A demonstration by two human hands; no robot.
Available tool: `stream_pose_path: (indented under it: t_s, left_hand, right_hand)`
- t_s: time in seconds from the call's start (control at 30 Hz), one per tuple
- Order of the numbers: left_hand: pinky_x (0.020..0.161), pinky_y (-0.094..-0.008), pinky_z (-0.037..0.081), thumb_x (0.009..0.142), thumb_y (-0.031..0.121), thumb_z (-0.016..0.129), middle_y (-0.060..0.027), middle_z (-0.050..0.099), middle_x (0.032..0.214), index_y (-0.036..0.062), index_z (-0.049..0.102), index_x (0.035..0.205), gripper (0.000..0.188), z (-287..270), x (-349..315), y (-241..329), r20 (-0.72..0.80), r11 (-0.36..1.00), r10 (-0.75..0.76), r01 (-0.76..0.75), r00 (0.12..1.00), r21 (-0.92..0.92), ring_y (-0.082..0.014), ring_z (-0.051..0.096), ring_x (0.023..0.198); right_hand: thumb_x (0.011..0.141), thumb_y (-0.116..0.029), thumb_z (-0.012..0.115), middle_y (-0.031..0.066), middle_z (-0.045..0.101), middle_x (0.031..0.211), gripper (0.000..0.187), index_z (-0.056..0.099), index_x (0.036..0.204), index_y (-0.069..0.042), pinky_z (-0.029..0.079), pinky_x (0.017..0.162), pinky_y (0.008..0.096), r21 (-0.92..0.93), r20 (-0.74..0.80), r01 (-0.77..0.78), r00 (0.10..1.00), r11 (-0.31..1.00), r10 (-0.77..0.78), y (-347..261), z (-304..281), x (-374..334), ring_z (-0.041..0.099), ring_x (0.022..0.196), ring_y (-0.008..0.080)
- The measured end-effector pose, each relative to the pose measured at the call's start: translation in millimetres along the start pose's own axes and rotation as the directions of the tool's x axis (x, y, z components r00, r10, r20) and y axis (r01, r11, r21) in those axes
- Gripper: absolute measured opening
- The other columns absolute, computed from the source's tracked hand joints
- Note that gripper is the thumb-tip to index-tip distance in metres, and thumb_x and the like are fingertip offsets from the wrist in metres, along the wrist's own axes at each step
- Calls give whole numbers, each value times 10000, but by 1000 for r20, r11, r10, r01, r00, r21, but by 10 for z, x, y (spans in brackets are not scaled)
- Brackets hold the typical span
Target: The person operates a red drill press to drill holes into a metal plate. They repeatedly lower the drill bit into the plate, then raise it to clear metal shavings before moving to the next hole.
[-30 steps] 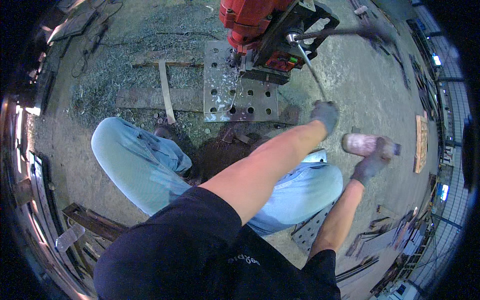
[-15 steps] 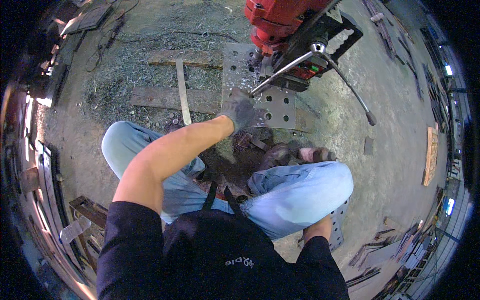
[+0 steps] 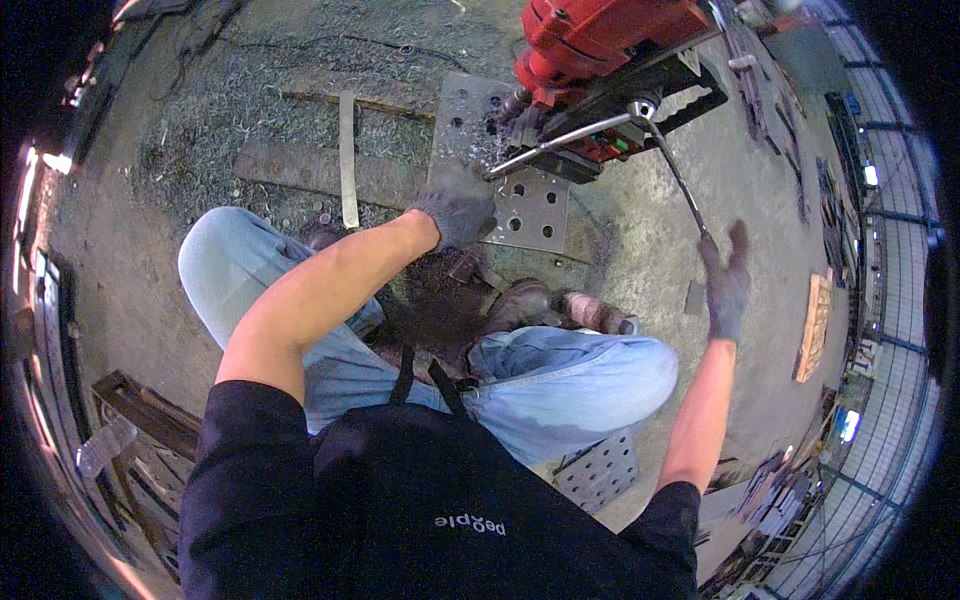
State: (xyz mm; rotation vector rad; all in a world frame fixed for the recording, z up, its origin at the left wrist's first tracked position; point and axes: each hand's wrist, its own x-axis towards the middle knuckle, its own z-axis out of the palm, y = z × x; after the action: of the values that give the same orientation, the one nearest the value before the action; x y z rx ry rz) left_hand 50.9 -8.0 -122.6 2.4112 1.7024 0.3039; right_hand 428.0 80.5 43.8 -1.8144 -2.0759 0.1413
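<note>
A red drill machine (image 3: 610,45) stands over a grey steel plate with round holes (image 3: 533,210). From its hub spread metal lever arms, one long lever (image 3: 570,137) reaching toward me. My left hand (image 3: 460,205), in a dark grey glove, is closed round the near end of that lever, hiding its grip. My right hand (image 3: 727,285), gloved too, has its fingers apart by the tip of a second lever (image 3: 680,180). Whether it touches that tip I cannot tell. Metal shavings cover the plate around the drill bit, which is partly hidden.
A flat metal strip (image 3: 348,160) crosses wooden planks (image 3: 300,172) amid shavings on the left. A hammer-like tool (image 3: 487,273) and a pinkish cylinder (image 3: 595,312) lie by my feet. Another holed plate (image 3: 600,472) is at lower right, a clear plastic bottle (image 3: 105,447) at lower left.
My right hand has come up from beside my right knee to the second lever's tip, fingers spread. My left hand stays on the near lever. The whole view has shifted slightly.
</note>
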Motion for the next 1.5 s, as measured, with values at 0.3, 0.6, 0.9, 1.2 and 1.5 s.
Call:
stream_pose_path:
  t_s: [0.3,0.6,0.9,1.2,1.5]
  left_hand:
    - [916,-452,504,839,471,614,-220,697,1028,90,698,1060,448,-286,10,-734,78,470,-707,549,703,-691,-407,661,986]
    - [906,-473,521,742,456,739,-196,664,1175,67,645,1159,578,1000,-551,-2144,213,6,-974,940,83,-341,-358,654,1075]
    - [871,-463,540,746,474,753,-194,680,1142,91,672,1134,552,1047,-394,-2212,223,93,-964,970,145,-225,-337,671,1054]
    - [869,-503,522,802,329,655,-234,678,1101,51,666,1102,409,1666,-726,-2533,72,83,-991,942,112,-324,-408,655,1036]
    - [873,-507,487,917,317,558,-232,661,1124,62,567,1177,364,538,-483,-364,63,110,-983,821,175,-560,-438,617,1072]
  right_hand:
    - [924,-559,473,208,677,1078,535,616,1122,-83,486,840,491,-502,209,-61,959,862,190,-165,355,457,637,999,420]
    - [882,-596,516,208,687,1007,586,640,1140,-84,478,840,478,-417,29,-174,978,892,205,-378,555,411,641,983,417]
    - [879,-562,546,180,698,1028,503,666,1111,-132,500,830,475,-453,-19,-262,959,852,284,-484,534,406,660,967,391]
    - [872,-604,516,192,688,1080,571,669,1144,-126,485,887,462,-442,19,-248,958,862,286,-404,650,559,643,1041,396]
    - [870,-602,526,166,686,1135,556,660,1166,-150,484,898,462,-445,42,-279,943,851,331,-233,574,538,639,1088,370]
